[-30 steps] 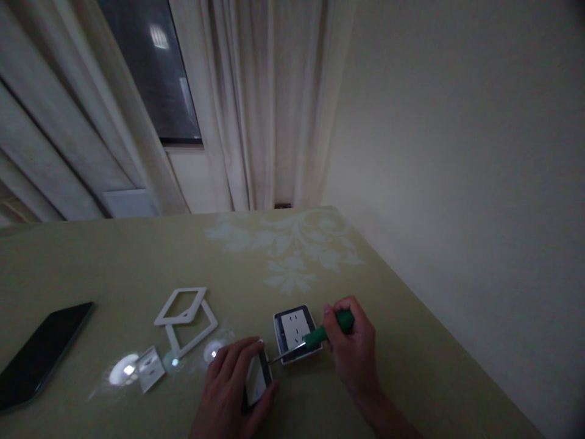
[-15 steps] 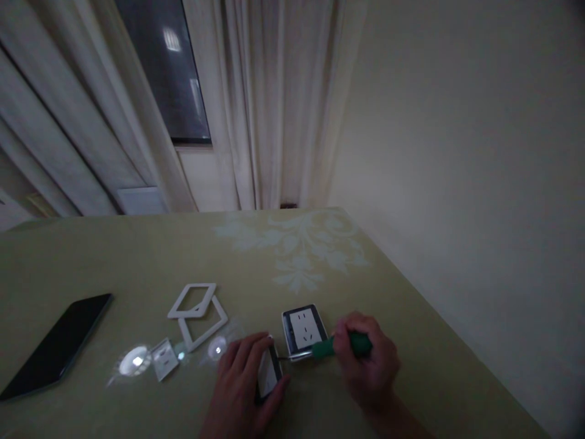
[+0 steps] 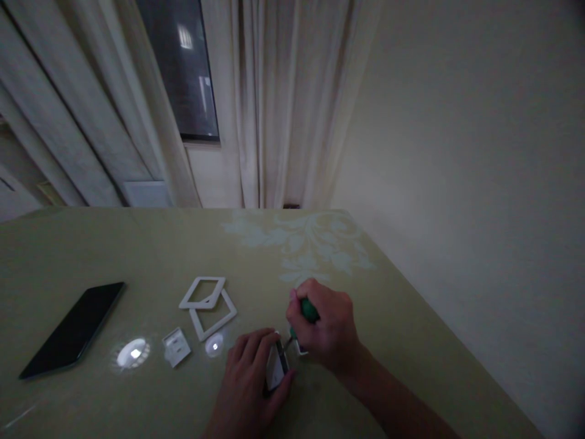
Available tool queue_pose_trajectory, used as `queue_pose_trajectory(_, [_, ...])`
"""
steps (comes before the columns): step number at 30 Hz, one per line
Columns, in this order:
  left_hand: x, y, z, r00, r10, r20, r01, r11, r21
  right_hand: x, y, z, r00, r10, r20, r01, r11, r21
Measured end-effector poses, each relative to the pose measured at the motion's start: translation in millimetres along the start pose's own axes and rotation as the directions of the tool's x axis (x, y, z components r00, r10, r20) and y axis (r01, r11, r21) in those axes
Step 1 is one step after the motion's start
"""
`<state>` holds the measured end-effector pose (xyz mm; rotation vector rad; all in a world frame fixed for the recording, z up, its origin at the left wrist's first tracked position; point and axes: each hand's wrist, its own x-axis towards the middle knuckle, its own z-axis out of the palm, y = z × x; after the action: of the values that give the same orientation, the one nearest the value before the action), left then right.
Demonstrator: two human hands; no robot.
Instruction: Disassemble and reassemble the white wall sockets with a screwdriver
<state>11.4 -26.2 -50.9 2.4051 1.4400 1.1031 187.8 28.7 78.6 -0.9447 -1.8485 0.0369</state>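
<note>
My left hand (image 3: 251,375) is closed around a wall socket (image 3: 275,367) with a white face and a dark border, held tilted near the table's front. In my right hand (image 3: 326,326) is a screwdriver (image 3: 309,310) with a green handle, gripped in a fist. Its shaft slants down to the dark edge of the held socket; whether the tip sits in a slot I cannot tell. Beneath my right hand a second wall socket (image 3: 301,348) is mostly hidden, with only a corner showing.
Two white square frames (image 3: 214,316) overlap on the table (image 3: 150,256), left of my hands. A small white socket piece (image 3: 176,348) lies nearer. Further left is a black tablet-like slab (image 3: 73,329). A wall (image 3: 457,183) borders the table's right side.
My right hand has moved left and up, turning the screwdriver from nearly level to steep. It now covers most of the second socket. My left hand keeps its hold while the view has shifted slightly.
</note>
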Motion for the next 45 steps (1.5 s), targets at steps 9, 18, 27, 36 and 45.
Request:
queue_pose_trajectory(9, [-2.5, -1.1, -0.6, 0.999, 0.031, -0.019, -0.031, 0.999, 0.011, -26.8, 47.7, -2.6, 0.858, 0.476, -0.190, -0.456, 0.879, 0.140])
queue_pose_trajectory(18, [-1.2, 1.1, -2.2, 0.999, 0.020, -0.031, -0.020, 1.000, 0.019, -61.3, 72.9, 3.5, 0.709, 0.649, -0.276, -0.602, 0.760, 0.243])
queue_pose_trajectory(27, [-2.5, -11.3, 0.3, 0.998, 0.056, 0.016, -0.057, 0.997, 0.059, -79.1, 89.3, 12.7, 0.651, 0.699, -0.295, -0.647, 0.715, 0.266])
queue_pose_trajectory(36, [1.8, -7.8, -3.4, 0.997, 0.060, 0.038, -0.063, 0.996, 0.056, -72.2, 70.2, -5.8, 0.825, 0.448, -0.345, -0.416, 0.894, 0.169])
queue_pose_trajectory(45, [1.9, 3.4, -10.4, 0.994, 0.070, 0.086, -0.069, 0.998, -0.008, -21.4, 2.6, -26.7, 0.937, -0.350, 0.017, 0.346, 0.931, 0.121])
